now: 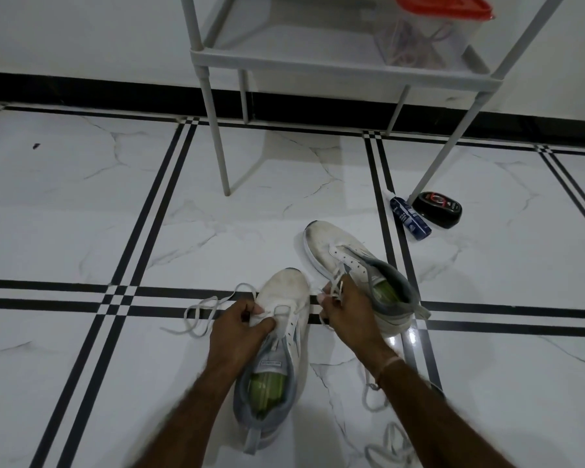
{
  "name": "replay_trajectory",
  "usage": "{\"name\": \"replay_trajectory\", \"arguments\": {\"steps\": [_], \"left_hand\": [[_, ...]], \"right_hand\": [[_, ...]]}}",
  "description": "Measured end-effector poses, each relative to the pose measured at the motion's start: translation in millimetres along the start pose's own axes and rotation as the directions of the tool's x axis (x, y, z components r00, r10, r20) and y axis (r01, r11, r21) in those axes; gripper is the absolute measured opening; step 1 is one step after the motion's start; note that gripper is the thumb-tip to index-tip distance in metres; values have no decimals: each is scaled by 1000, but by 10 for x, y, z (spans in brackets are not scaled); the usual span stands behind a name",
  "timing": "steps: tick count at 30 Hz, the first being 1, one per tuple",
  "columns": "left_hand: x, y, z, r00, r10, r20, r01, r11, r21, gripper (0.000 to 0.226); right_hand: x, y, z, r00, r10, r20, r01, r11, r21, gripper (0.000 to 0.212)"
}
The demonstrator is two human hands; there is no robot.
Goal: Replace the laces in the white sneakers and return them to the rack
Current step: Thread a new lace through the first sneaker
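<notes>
Both hands [240, 327] [347, 310] pinch sneaker [286, 298] laces [200, 314]

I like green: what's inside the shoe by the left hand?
A green insole shows in the heel of the near white sneaker. Its toe end is hidden under the tongue and left hand.

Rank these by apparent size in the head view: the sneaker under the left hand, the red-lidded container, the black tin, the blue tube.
1. sneaker, nearest the camera
2. red-lidded container, cropped at top
3. black tin and blue tube: alike, unranked
</notes>
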State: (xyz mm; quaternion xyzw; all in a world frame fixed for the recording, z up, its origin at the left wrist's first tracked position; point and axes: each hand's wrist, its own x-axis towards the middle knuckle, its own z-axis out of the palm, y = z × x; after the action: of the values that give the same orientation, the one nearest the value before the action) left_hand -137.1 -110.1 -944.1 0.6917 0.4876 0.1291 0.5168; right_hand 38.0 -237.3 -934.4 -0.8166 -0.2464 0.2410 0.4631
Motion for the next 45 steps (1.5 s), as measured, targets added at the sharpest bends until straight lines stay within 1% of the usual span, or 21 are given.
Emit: {"name": "replay_trajectory", "arguments": {"steps": [2, 3, 4, 6, 7, 8, 9, 10, 11, 13, 15, 18, 20, 22, 23, 26, 30, 32, 35, 39, 45], "left_hand": [[29, -14, 5, 1000, 9, -9, -9, 1000, -5, 14], [50, -36, 12, 1000, 10, -12, -10, 1000, 0, 13], [61, -47, 19, 1000, 13, -13, -13, 1000, -1, 13], [46, -55, 35, 998, 40, -52, -40, 999, -10, 16], [13, -49, 42, 994, 57, -97, -58, 998, -11, 18], [-18, -69, 48, 986, 48, -160, -49, 999, -4, 24], [-48, -81, 63, 976, -1, -218, 4, 1000, 14, 32], [-57, -90, 77, 966, -81, -245, 94, 995, 41, 42], [-57, -78, 90, 958, -169, -232, 190, 979, 71, 52], [20, -24, 131, 955, -256, -154, 275, 953, 126, 57], [106, 59, 132, 961, -250, -115, 260, 963, 75, 41], [136, 119, 99, 958, -250, -139, 250, 968, -12, 19], [131, 152, 94, 958, -243, -151, 241, 970, -29, 18], [149, 213, 98, 951, -258, -168, 251, 966, -63, 16], [174, 213, 102, 946, -274, -175, 264, 961, -77, 16], [207, 156, 123, 938, -300, -174, 291, 954, -72, 20], [154, 130, 99, 961, -219, -170, 201, 972, -120, 18], [129, 192, 55, 972, -179, -152, 133, 953, -271, 15], [76, 478, -24, 990, -140, -35, 101, 846, -523, 15], [56, 940, -116, 998, -60, -3, 49, 850, -524, 24], [11, 1579, -337, 989, 147, -30, -139, 828, -543, 30]], "right_hand": [[-79, -55, -12, 989, -144, -30, 127, 938, -324, 48], [-137, -101, -2, 970, -225, -94, 163, 884, -438, 61], [-202, -160, 5, 936, -315, -159, 189, 829, -527, 65], [-333, -207, 97, 885, -406, -229, 220, 798, -561, 47], [-401, -227, 152, 916, -337, -215, 198, 849, -489, 37], [-437, -273, 208, 971, -180, -157, 112, 923, -369, 37], [-450, -265, 273, 998, 10, -67, -26, 969, -244, 44], [-436, -260, 325, 990, 140, 22, -134, 975, -180, 49], [-411, -237, 369, 980, 184, 71, -169, 968, -183, 48], [-299, -166, 419, 983, 178, 53, -167, 972, -167, 41], [-189, -131, 442, 980, 197, 22, -195, 978, -77, 37], [-125, -61, 443, 973, 229, 5, -229, 973, 15, 38], [-116, -54, 440, 972, 234, 4, -233, 969, 80, 41], [-97, -78, 448, 974, 226, -1, -223, 960, 167, 36], [-94, -84, 453, 977, 211, -6, -207, 961, 186, 32], [-130, -11, 466, 981, 191, 15, -190, 960, 204, 37], [-210, -111, 430, 984, 173, 44, -178, 947, 269, 35], [-204, -247, 380, 982, 170, 86, -189, 928, 320, 33], [-122, -507, 201, 987, 112, 116, -148, 916, 373, 25], [11, -869, -29, 988, 55, 146, -110, 909, 402, 20], [20, -1529, -334, 983, -70, 170, -16, 889, 457, 23]]}}
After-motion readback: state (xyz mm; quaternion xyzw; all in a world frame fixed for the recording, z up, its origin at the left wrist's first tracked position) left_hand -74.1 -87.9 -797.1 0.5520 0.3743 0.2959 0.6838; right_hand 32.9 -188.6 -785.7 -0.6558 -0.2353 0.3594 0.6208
